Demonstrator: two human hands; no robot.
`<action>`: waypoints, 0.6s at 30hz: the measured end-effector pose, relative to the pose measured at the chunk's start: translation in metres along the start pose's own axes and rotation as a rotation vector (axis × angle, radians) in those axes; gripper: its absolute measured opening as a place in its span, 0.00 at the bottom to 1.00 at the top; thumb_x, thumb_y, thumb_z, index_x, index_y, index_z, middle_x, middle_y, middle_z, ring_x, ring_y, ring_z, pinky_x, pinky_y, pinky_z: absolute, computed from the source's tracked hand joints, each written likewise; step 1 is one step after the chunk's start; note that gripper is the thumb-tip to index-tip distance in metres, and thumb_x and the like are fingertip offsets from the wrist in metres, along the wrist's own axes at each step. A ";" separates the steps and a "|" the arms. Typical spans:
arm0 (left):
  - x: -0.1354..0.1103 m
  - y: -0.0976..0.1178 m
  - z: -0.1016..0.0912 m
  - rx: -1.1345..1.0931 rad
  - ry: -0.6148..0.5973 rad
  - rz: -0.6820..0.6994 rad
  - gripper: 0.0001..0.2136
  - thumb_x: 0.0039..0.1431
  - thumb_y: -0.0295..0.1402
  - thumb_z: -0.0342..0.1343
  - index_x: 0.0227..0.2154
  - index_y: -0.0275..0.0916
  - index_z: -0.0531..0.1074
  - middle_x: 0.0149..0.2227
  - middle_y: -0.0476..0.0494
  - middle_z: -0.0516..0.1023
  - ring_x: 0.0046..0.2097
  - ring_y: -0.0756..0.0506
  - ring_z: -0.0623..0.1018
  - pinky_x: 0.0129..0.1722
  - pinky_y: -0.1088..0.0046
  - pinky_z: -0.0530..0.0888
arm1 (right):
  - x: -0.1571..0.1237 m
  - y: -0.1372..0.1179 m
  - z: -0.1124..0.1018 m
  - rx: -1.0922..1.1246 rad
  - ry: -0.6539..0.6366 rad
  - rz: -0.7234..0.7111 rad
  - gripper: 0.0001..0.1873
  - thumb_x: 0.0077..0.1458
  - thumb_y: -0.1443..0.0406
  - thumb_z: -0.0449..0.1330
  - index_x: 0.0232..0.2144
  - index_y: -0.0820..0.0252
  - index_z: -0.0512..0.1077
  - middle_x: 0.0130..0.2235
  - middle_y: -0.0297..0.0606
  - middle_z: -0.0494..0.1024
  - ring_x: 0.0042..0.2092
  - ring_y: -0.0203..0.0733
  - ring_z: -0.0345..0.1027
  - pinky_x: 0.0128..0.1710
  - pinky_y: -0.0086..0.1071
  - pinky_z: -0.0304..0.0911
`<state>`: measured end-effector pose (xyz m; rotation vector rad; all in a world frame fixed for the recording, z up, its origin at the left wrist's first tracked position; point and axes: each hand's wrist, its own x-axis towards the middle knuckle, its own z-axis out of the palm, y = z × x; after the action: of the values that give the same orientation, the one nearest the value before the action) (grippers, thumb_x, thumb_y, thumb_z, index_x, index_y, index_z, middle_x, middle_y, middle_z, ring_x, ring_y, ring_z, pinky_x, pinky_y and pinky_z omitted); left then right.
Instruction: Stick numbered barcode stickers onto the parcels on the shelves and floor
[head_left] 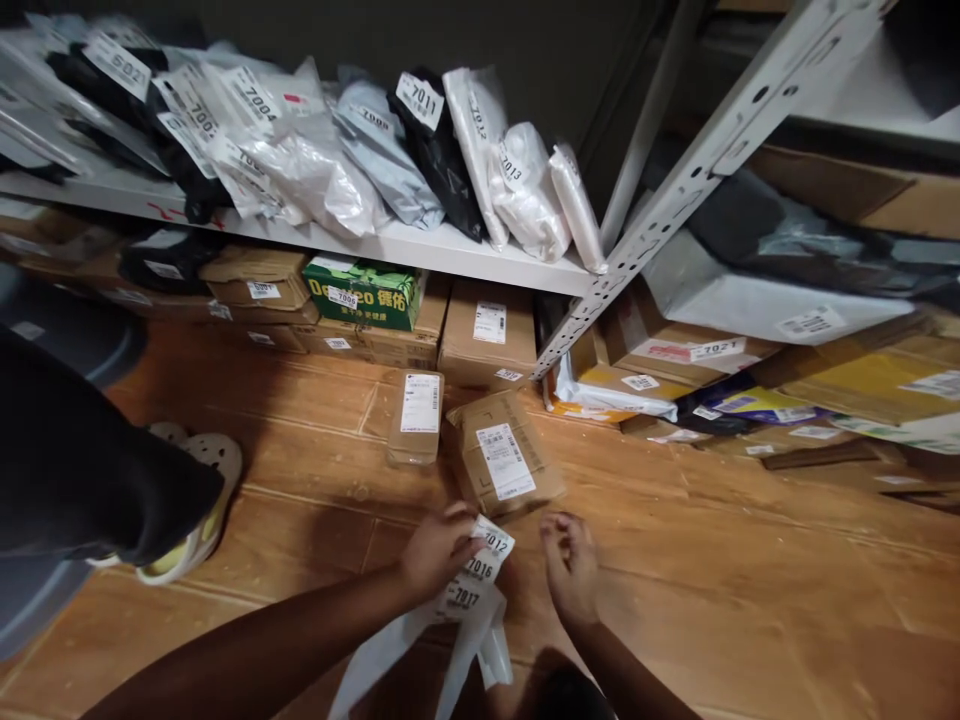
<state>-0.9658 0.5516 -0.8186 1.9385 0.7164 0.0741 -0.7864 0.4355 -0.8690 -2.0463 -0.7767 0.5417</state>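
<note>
Between the thumb and fingers of my left hand (442, 550) is the top end of a strip of white number labels (463, 597); 7012, 7016 and 7017 can be read on it. The strip's tail hangs down toward the floor. My right hand (568, 562) is to the right of the strip with its fingers curled in, and whether anything small is in them I cannot make out. Just beyond both hands, a brown cardboard box (480, 420) with a white shipping label lies on the wooden floor. A smaller brown box (414, 445) sits left of it.
A metal shelf (420, 247) carries several numbered plastic parcels (315, 170). Under it stand cardboard boxes (487, 340) and a green box (364, 292). More parcels (720, 350) fill the rack on the right. Another person's leg and clog (214, 470) are at the left.
</note>
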 end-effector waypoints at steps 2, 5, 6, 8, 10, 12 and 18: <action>-0.002 0.005 -0.002 -0.187 0.075 -0.071 0.16 0.60 0.40 0.45 0.38 0.38 0.76 0.36 0.43 0.78 0.38 0.45 0.75 0.40 0.73 0.69 | -0.010 -0.033 0.004 0.181 -0.289 0.001 0.23 0.50 0.50 0.56 0.43 0.57 0.70 0.41 0.44 0.74 0.38 0.44 0.70 0.32 0.33 0.66; -0.003 0.007 -0.005 -0.307 0.148 -0.197 0.20 0.59 0.44 0.43 0.32 0.35 0.76 0.28 0.45 0.78 0.30 0.46 0.73 0.31 0.74 0.67 | -0.011 -0.068 0.017 0.334 -0.467 0.023 0.20 0.50 0.52 0.57 0.41 0.57 0.71 0.39 0.42 0.76 0.37 0.43 0.70 0.35 0.33 0.66; -0.003 0.007 -0.006 -0.326 0.197 -0.231 0.21 0.58 0.45 0.44 0.29 0.34 0.75 0.26 0.44 0.77 0.29 0.46 0.73 0.30 0.73 0.67 | -0.008 -0.074 0.021 0.339 -0.480 0.019 0.19 0.50 0.52 0.57 0.39 0.58 0.72 0.36 0.41 0.77 0.36 0.43 0.70 0.35 0.33 0.66; -0.001 0.005 -0.010 -0.406 0.305 -0.273 0.18 0.54 0.45 0.48 0.30 0.35 0.75 0.29 0.43 0.78 0.31 0.45 0.73 0.31 0.73 0.67 | 0.001 -0.082 0.027 0.317 -0.500 0.003 0.17 0.49 0.52 0.59 0.35 0.58 0.73 0.30 0.38 0.76 0.31 0.41 0.68 0.32 0.33 0.65; 0.000 0.003 -0.015 -0.495 0.386 -0.287 0.15 0.50 0.44 0.52 0.30 0.36 0.74 0.31 0.44 0.78 0.34 0.45 0.73 0.34 0.73 0.68 | 0.009 -0.086 0.031 0.319 -0.506 0.010 0.17 0.45 0.52 0.61 0.32 0.58 0.72 0.25 0.34 0.74 0.27 0.38 0.66 0.28 0.31 0.63; 0.001 0.003 -0.019 -0.488 0.441 -0.308 0.14 0.49 0.45 0.52 0.25 0.37 0.71 0.25 0.47 0.74 0.30 0.48 0.71 0.31 0.74 0.67 | 0.015 -0.089 0.035 0.358 -0.493 0.031 0.17 0.43 0.51 0.63 0.27 0.58 0.71 0.23 0.33 0.73 0.26 0.37 0.65 0.27 0.30 0.62; 0.005 -0.003 -0.027 -0.344 0.483 -0.325 0.16 0.52 0.47 0.47 0.20 0.39 0.62 0.20 0.53 0.64 0.25 0.51 0.64 0.27 0.75 0.61 | 0.025 -0.099 0.048 0.378 -0.521 0.139 0.17 0.39 0.51 0.64 0.22 0.59 0.71 0.22 0.32 0.73 0.24 0.35 0.64 0.27 0.30 0.61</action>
<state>-0.9727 0.5768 -0.8094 1.4632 1.2422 0.4461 -0.8305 0.5233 -0.8141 -1.6267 -0.7569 1.2333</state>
